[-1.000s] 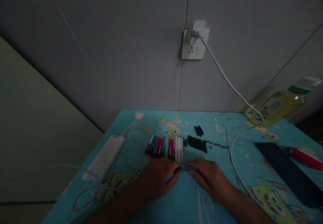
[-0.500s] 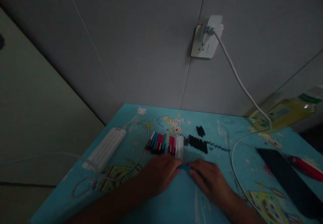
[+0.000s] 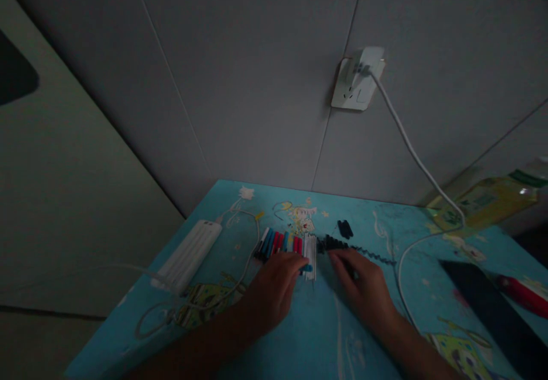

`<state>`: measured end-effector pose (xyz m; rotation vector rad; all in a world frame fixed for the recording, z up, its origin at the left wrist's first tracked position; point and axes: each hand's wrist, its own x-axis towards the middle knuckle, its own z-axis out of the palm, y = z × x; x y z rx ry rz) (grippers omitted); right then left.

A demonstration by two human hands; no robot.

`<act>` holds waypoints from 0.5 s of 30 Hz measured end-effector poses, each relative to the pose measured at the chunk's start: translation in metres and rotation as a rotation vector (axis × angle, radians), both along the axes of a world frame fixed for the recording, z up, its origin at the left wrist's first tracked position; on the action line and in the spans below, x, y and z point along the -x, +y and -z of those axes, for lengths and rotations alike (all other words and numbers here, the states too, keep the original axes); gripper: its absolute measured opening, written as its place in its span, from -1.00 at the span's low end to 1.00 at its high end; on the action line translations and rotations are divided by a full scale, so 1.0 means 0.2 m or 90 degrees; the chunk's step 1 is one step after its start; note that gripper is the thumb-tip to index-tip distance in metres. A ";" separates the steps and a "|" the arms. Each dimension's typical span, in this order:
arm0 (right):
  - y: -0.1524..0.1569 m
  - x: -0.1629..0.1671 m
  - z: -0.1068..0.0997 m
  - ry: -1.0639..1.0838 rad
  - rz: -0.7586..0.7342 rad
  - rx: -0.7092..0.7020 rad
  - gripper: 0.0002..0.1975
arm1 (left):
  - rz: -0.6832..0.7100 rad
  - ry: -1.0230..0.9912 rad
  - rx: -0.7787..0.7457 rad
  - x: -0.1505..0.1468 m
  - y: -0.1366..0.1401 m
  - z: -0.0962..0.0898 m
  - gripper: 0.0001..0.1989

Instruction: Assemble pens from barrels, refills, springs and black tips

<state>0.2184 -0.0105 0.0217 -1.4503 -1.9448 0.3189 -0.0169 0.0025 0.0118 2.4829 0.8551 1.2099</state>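
My left hand (image 3: pixel 280 280) is closed on a short blue pen barrel (image 3: pixel 306 267), its end showing past the fingertips over the white sticks. Beside it lies a row of blue, red and black pen barrels (image 3: pixel 276 242), partly covered by that hand. Several thin white sticks like pen refills (image 3: pixel 310 249) lie side by side to their right. My right hand (image 3: pixel 362 274) has its fingers curled together at the near edge of the short black pieces (image 3: pixel 334 242). Whatever those fingertips hold is hidden. A few more black pieces (image 3: pixel 345 229) lie farther back.
A white power strip (image 3: pixel 188 254) and its cable sit at left on the blue patterned table (image 3: pixel 308 340). At right are a dark flat strip (image 3: pixel 492 306), a red object (image 3: pixel 520 294) and a bottle of yellow liquid (image 3: pixel 483 203). A white cable (image 3: pixel 411 146) hangs from the wall socket (image 3: pixel 353 92).
Both hands were together on the blue barrel. The right hand has let go and moved to the black pieces; the left has moved up slightly with the barrel. The view has shifted a little.
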 end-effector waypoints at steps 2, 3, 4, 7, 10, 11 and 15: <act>0.15 0.00 -0.05 -0.123 0.042 0.034 -0.76 | -0.003 0.002 0.000 0.00 0.00 -0.01 -0.62; 0.23 0.01 -0.07 -0.206 0.077 0.059 -0.74 | -0.002 0.006 0.000 -0.01 -0.01 -0.02 -0.63; 0.32 0.01 -0.09 -0.234 0.092 0.068 -0.71 | -0.002 0.011 0.001 -0.01 -0.01 -0.02 -0.64; 0.52 0.02 -0.11 -0.276 0.115 0.088 -0.67 | -0.008 0.040 0.007 -0.01 -0.01 -0.03 -0.72; 0.63 0.04 -0.08 -0.298 0.128 0.122 -0.69 | -0.015 0.081 0.007 0.00 -0.01 -0.03 -0.79; 0.65 0.05 -0.06 -0.299 0.132 0.130 -0.71 | -0.012 0.098 0.008 0.01 -0.01 -0.03 -0.80; 0.67 0.08 -0.03 -0.272 0.151 0.130 -0.76 | 0.017 0.147 0.016 0.02 -0.02 0.00 -0.80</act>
